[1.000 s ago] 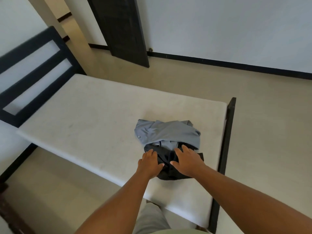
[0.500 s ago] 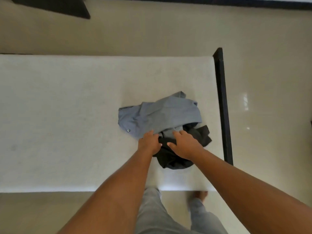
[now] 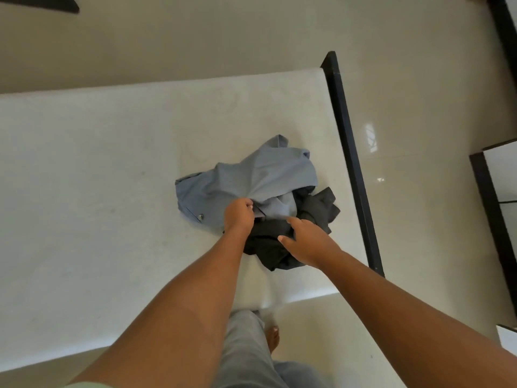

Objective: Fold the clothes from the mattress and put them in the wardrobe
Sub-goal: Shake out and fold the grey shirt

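**Both hands gripping the clothes pile on the mattress**

Both forearms reach forward and down, converging on the pile. Left hand [image 3: 239, 215] is fisted, knuckles up, fingers curled round a fold of the grey-blue shirt [image 3: 251, 177]. Right hand [image 3: 307, 242] lies palm-down just beside it, with the thumb and forefinger closed on the black garment [image 3: 268, 249]; the other fingers are hidden. The shirt lies crumpled, partly over the black garment. Both are on the white mattress [image 3: 112, 191], near its end by the black bed frame rail [image 3: 349, 152].
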